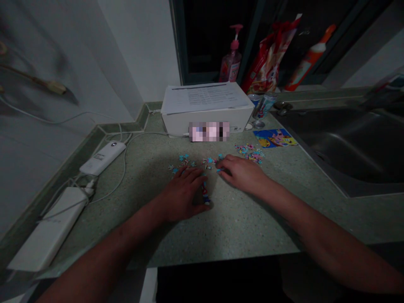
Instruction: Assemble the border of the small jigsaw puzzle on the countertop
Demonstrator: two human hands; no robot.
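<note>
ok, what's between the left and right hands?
Head view: a puzzle strip beside the left hand, plus a few loose pieces near the right hand.

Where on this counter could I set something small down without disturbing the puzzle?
Bare counter lies between the left hand and white cable, between the right forearm and sink, and between the forearms along the near edge. Puzzle pieces crowd the left hand and right hand; more pieces are heaped beside the picture card.
</note>
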